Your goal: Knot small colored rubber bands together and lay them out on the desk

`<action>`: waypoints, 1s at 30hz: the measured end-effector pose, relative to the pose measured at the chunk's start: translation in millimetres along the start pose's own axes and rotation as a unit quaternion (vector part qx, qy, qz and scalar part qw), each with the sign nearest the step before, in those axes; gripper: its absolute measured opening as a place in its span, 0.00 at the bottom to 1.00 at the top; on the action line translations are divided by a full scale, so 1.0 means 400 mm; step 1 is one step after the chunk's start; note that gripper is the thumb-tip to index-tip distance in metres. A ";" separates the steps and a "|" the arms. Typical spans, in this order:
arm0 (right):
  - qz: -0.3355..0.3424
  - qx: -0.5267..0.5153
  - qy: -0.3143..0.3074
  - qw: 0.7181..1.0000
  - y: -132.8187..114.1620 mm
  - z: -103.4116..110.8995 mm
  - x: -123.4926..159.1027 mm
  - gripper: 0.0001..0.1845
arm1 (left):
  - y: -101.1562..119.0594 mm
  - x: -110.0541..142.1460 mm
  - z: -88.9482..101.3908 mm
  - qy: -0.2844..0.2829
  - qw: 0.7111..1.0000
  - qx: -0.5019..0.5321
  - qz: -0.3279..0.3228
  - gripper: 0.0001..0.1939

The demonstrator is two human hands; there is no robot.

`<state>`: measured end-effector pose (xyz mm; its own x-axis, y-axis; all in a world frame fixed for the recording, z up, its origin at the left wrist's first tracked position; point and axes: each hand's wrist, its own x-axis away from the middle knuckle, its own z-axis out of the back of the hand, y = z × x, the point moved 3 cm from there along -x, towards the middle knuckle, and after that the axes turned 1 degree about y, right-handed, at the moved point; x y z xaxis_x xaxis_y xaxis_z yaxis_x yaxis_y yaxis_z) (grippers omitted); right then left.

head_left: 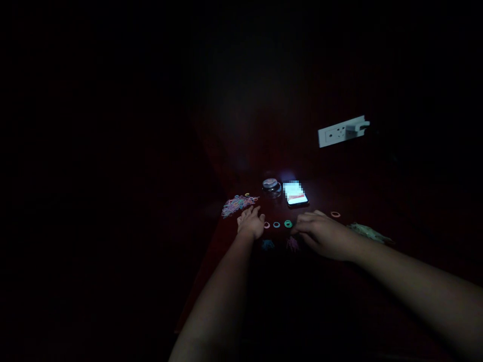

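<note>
My left hand [251, 222] lies on the dark red table with its fingers stretched out, beside a heap of small multicoloured elastic bands [238, 204]. Just right of its thumb, a pink ring [267, 225], a blue ring [276, 224] and a green ring [288, 223] lie in a row. My right hand [319, 234] is at the green ring's right side, its fingers curled together; whatever they hold, if anything, is hidden. Nearer to me are a small blue bunch of bands [267, 245] and a pink-purple bunch [292, 244]. An orange ring [335, 214] rests beyond my right wrist.
A round clear jar with a pale lid [270, 184] stands behind the rings, next to a lit phone [296, 193]. A crumpled pale plastic bag [368, 232] lies by my right forearm. On the wall, a white socket [341, 131] holds a plug. The surroundings are very dark.
</note>
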<state>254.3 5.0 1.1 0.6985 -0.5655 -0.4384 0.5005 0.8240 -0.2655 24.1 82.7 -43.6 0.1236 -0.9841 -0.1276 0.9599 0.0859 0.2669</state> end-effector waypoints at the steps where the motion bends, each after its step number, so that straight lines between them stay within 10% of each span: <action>1: -0.002 0.002 0.001 1.000 -0.001 0.001 0.000 0.16 | 0.000 -0.012 -0.001 0.000 1.000 -0.005 0.000 0.29; 30: -0.017 -0.006 0.035 0.999 0.008 0.013 0.005 0.16 | -0.012 -0.091 -0.008 0.028 0.998 -0.032 0.038 0.34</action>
<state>260.1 6.3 3.8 0.6436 -0.5901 -0.4874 0.5166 0.8048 -0.2922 15.7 118.5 -43.3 0.2088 -0.9644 -0.1624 0.9610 0.1716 0.2170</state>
